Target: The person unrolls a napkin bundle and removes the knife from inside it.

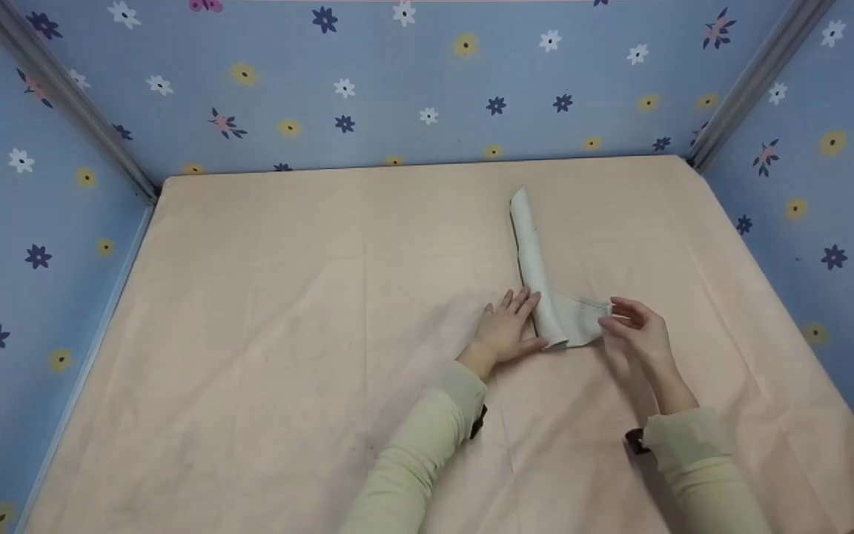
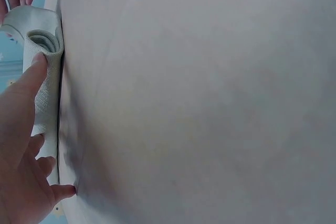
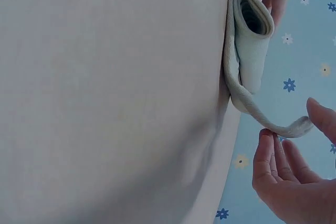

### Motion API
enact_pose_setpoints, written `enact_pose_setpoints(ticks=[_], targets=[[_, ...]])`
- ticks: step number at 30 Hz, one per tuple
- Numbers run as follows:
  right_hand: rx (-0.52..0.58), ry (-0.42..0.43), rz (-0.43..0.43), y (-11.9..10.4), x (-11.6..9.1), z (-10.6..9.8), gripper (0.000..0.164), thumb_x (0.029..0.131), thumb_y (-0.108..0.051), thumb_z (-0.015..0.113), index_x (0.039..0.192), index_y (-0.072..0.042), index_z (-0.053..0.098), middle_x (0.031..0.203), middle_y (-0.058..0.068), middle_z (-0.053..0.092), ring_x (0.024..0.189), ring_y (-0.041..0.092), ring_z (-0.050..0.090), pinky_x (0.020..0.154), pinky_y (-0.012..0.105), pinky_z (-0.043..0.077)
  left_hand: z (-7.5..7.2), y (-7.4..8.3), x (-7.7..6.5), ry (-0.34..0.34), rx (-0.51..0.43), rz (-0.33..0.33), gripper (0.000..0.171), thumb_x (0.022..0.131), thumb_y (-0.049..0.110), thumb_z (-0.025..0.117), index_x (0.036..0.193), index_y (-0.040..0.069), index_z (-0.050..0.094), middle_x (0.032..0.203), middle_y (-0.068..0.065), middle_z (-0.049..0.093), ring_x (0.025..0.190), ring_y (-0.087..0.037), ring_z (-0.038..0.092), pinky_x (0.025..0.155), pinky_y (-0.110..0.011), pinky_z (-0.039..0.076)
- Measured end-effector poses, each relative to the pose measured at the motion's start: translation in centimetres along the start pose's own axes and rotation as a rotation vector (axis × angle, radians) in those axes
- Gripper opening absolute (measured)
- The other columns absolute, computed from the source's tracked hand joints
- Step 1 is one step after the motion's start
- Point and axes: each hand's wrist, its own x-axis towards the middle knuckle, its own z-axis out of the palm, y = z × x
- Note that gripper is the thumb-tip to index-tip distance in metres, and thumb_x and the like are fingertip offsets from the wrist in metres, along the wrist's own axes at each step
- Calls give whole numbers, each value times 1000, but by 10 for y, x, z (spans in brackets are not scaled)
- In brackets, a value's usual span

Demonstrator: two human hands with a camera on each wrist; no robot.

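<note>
A pale green cloth (image 1: 528, 245), rolled into a long tube, lies on the covered table with a loose flap (image 1: 579, 319) reaching right from its near end. My left hand (image 1: 505, 331) rests against the left side of the roll, fingers spread, with the thumb at the near end. The left wrist view shows that thumb (image 2: 35, 72) touching the roll beside its spiral end. My right hand (image 1: 642, 334) holds the flap's outer corner. In the right wrist view the raised flap tip (image 3: 296, 127) lies between thumb and fingertips, and layers show inside the roll's end (image 3: 254, 17).
A peach cloth (image 1: 249, 297) with soft creases covers the table. Blue flowered panels (image 1: 397, 81) stand behind it and on both sides, joined by grey corner posts (image 1: 757, 81). Dark bands show at both sleeve cuffs.
</note>
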Motion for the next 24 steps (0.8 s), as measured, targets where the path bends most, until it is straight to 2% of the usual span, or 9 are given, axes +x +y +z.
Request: enact_pose_setpoints(ticks=[3,8,10,12,15,18,21,24], targets=[[74,35,-49,8,2,-2,50,77,-14,70,119,5,51,112,17,55,90,9,56,72,14,46,0,-1,0,0,-2,5,80,82,63,41,144,22,11,148,1,10,133,-22,13,100,-48,27],[17,103,-109,2,-1,-1,43,78,-8,68,115,7,53,112,21,54,97,21,55,74,13,44,1,-1,-1,-4,2,3,80,82,63,39,144,22,10,148,1,8,133,-22,12,101,-47,26],[-41,132,-105,-8,-4,0,42,79,-7,65,116,8,51,114,24,52,100,25,53,73,12,44,1,-1,-1,-6,6,1,80,82,64,39,144,22,9,148,1,8,133,-22,12,101,-47,25],[-38,161,-104,-11,-5,1,39,80,-5,65,114,7,54,113,22,53,100,27,53,73,12,44,1,-1,-1,-5,10,-1,81,82,64,39,144,22,9,148,1,8,133,-22,12,101,-47,25],[-40,213,-110,-14,-6,3,35,79,-3,64,112,5,56,111,18,55,99,21,52,77,18,45,1,0,-1,-5,11,-2,80,82,63,39,144,22,9,148,1,9,133,-22,13,101,-46,25],[-44,246,-146,-16,-7,5,34,78,-2,65,110,5,58,110,16,57,98,18,51,82,30,44,1,0,-1,-1,7,0,80,82,63,40,144,22,10,148,1,9,133,-23,13,101,-46,26],[-58,226,-189,-16,-7,8,34,78,-3,66,111,5,58,111,16,58,100,20,51,84,38,43,0,0,-2,2,2,1,80,82,63,40,144,22,10,148,0,10,133,-23,14,101,-46,25],[-80,166,-213,-14,-7,11,36,80,-7,65,113,4,57,114,16,56,104,23,50,85,41,42,0,-1,-2,-4,-3,1,80,82,63,40,144,22,10,148,0,9,133,-23,13,102,-46,24]])
